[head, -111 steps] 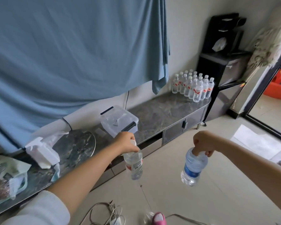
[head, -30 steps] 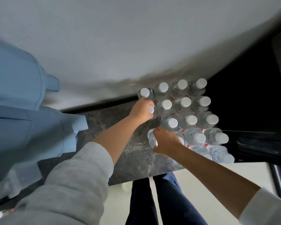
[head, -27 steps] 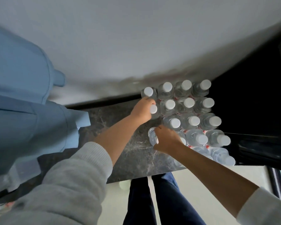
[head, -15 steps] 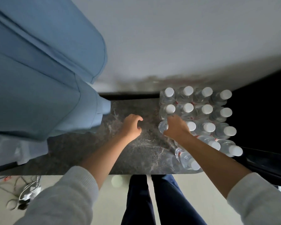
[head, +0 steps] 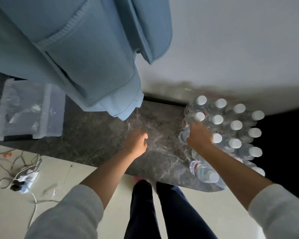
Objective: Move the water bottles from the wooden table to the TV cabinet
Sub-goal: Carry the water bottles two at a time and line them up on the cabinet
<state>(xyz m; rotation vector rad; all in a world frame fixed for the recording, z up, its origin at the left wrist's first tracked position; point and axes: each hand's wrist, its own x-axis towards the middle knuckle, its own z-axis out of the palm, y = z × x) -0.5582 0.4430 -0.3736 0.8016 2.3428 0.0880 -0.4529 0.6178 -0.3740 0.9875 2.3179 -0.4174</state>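
Head view, looking straight down: the right hand grips a water bottle at the left edge of the bottle cluster, fingers curled over its top. The left hand hovers loose and empty above the dark marble surface of the TV cabinet. Further left sits a clear plastic box; blue cloth hangs above, cables lie on the floor.

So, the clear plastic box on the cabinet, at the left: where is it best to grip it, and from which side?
Probably by its two short ends, coming from above with both hands. The plastic box is wide and low, too broad for one hand, and a dark handle runs along its near end. The blue cloth hangs over its far right corner, so approach from the near side.
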